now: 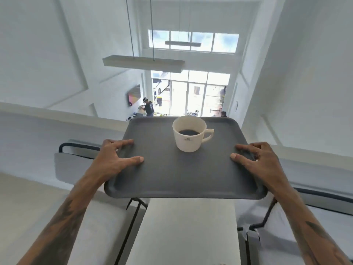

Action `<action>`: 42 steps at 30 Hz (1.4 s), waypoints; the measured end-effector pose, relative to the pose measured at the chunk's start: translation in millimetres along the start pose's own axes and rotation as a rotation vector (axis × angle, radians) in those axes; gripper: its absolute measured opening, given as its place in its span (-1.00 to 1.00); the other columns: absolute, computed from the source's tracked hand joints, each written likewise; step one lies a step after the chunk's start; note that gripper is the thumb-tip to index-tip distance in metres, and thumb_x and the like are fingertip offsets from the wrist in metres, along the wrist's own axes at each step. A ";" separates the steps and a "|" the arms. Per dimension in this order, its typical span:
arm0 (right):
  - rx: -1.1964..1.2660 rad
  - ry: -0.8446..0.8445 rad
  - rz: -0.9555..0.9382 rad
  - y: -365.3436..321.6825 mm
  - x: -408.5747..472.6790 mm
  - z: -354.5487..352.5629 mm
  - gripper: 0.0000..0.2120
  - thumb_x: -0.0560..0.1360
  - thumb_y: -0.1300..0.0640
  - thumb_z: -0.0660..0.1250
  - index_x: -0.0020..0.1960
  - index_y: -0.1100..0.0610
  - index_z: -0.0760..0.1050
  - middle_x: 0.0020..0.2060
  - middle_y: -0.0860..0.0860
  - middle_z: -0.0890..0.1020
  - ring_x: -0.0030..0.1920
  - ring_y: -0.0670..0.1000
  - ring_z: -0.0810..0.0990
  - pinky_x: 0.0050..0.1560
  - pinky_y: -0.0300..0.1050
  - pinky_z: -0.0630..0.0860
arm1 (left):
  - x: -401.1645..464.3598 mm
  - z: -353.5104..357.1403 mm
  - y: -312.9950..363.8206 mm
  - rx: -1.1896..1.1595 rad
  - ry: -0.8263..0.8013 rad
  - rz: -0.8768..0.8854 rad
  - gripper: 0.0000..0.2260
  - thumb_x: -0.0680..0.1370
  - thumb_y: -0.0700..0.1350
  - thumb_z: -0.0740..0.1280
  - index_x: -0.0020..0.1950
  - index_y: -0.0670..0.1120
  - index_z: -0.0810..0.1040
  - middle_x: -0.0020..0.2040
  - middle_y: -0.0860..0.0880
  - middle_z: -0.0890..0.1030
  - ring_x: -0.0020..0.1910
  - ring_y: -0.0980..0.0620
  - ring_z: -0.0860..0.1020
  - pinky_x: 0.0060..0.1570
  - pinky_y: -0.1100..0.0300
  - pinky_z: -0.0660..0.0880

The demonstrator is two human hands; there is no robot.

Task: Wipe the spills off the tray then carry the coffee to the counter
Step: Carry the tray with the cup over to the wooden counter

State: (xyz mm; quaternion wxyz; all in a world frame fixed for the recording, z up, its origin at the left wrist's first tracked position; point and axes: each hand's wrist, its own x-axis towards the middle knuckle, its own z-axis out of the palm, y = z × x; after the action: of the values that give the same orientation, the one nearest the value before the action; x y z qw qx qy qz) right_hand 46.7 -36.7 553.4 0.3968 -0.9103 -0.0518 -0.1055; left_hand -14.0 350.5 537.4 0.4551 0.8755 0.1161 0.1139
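Note:
A dark grey tray (172,175) is held level in the air in front of me. My left hand (114,159) grips its left edge, thumb lying on top of the tray. My right hand (256,159) grips the right edge the same way. A white cup (189,142) with black coffee in it stands upright on the far half of the tray, its handle pointing right. The tray's surface looks dry, with no spill visible.
Below the tray are a white table top (189,230) and grey-white chairs with black frames (131,222). A low white wall (57,115) runs across ahead. Beyond it, a person (148,107) stands far off near large windows (191,94). Two pendant lights (143,63) hang overhead.

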 end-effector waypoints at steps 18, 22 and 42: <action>0.178 -0.421 -0.345 -131.6 -23.0 -12.9 -0.63 0.38 -0.07 0.47 0.15 0.01 0.62 0.00 -0.07 0.47 -0.07 -0.04 0.44 -0.30 -0.33 0.26 | -223.8 -104.2 63.1 0.104 0.553 -0.241 -0.46 0.30 0.01 0.63 0.25 -0.06 0.65 0.19 -0.01 0.52 0.11 0.04 0.51 0.09 0.15 0.41; 0.207 -0.538 -0.452 -176.2 -66.5 13.6 -0.60 0.37 -0.11 0.46 0.16 0.02 0.62 -0.11 -0.08 0.52 -0.24 -0.17 0.45 -0.27 -0.25 0.34 | -306.0 -138.7 53.0 0.138 0.664 -0.332 -0.44 0.28 0.08 0.62 0.24 -0.03 0.65 0.27 -0.05 0.50 0.14 -0.02 0.49 0.10 0.10 0.42; 0.350 -1.135 -0.936 -402.9 -464.9 145.8 -0.50 0.32 -0.24 0.45 0.21 -0.09 0.59 0.22 0.02 0.59 0.03 -0.01 0.48 0.02 -0.08 0.38 | -779.9 -270.0 38.0 0.305 1.268 -0.816 -0.47 0.32 0.01 0.61 0.25 -0.08 0.64 0.23 -0.03 0.61 0.08 0.04 0.53 0.11 0.12 0.43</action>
State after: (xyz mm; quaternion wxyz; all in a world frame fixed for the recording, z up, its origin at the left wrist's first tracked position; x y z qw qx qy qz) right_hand -455.2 339.1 635.0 0.3616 -0.6316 -0.6454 0.2319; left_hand -831.2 297.9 646.7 0.1815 0.5837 0.6831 0.3996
